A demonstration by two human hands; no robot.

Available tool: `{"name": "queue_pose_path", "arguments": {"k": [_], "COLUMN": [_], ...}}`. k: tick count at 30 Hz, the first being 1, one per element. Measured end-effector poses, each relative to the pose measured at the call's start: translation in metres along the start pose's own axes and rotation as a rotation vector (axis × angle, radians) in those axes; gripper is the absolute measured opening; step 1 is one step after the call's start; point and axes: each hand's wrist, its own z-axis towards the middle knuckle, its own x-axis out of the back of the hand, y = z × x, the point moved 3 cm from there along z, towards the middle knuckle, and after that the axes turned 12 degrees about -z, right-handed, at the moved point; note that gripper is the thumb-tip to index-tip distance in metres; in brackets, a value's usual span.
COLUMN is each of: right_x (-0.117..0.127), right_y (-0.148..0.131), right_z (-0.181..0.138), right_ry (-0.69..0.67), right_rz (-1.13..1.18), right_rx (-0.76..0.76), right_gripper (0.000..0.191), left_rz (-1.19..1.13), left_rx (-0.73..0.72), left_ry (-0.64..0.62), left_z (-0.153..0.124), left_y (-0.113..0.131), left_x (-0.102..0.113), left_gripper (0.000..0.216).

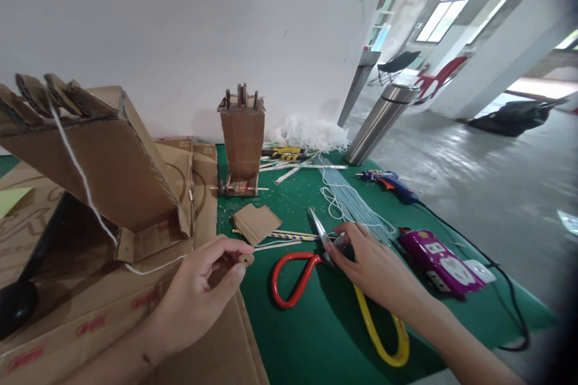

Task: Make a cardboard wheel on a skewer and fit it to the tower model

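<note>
My left hand (205,292) is closed in a pinch above the cardboard at the left. Between its thumb and forefinger is a small brown piece with a hole (246,259), which looks like cardboard. On the green table, my right hand (374,261) closes its fingers at the middle of a pair of scissors (295,280) with one red and one yellow handle. The blades point away from me, and the hand partly covers the yellow handle. Thin sticks (282,245) and a square cardboard scrap (256,222) lie between the hands.
A cardboard hand model (94,162) with white string (83,174) stands left. A smaller cardboard model (244,141) is behind. Farther right are pliers (289,155), a face mask (347,192), a steel flask (379,126), a glue gun (392,183) and a purple power strip (440,261).
</note>
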Motion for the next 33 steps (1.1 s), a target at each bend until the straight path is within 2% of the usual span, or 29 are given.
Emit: {"name": "queue_pose_path", "arguments": {"k": [4, 8, 11, 14, 18, 21, 24, 29, 33], "right_x": [0.001, -0.004, -0.008, -0.010, -0.017, -0.027, -0.034, -0.028, -0.019], "right_y": [0.018, 0.035, 0.037, 0.035, 0.038, 0.045, 0.046, 0.031, 0.010], "right_z": [-0.026, -0.055, -0.068, -0.075, -0.090, -0.105, -0.116, -0.117, -0.112], "right_ry": [-0.016, -0.111, -0.142, -0.106, 0.000, 0.103, 0.270, 0.489, 0.609], "right_rz": [0.025, 0.064, 0.049, 0.027, 0.017, 0.001, -0.027, 0.058, 0.055], "right_rx": [0.001, -0.017, -0.029, -0.008, 0.136, 0.257, 0.342, 0.481, 0.577], "right_gripper": [0.037, 0.041, 0.046, 0.056, 0.061, 0.044, 0.033, 0.016, 0.020], "left_rz": [0.053, 0.094, 0.112, 0.105, 0.125, 0.134, 0.142, 0.171, 0.198], "left_rx": [0.026, 0.090, 0.118, 0.139, 0.143, 0.128, 0.119, 0.116, 0.121], "left_ry": [-0.036, -0.074, -0.109, -0.134, -0.161, -0.176, -0.190, -0.186, -0.171], "left_z": [0.002, 0.003, 0.003, 0.003, 0.004, 0.004, 0.004, 0.003, 0.003], "left_y": [0.002, 0.003, 0.003, 0.002, 0.001, 0.002, 0.002, 0.001, 0.001], "left_x": [-0.002, -0.005, -0.009, -0.012, -0.014, -0.015, -0.015, -0.014, -0.013], "left_gripper": [0.019, 0.020, 0.019, 0.016, 0.010, 0.009, 0.009, 0.010, 0.009]}}
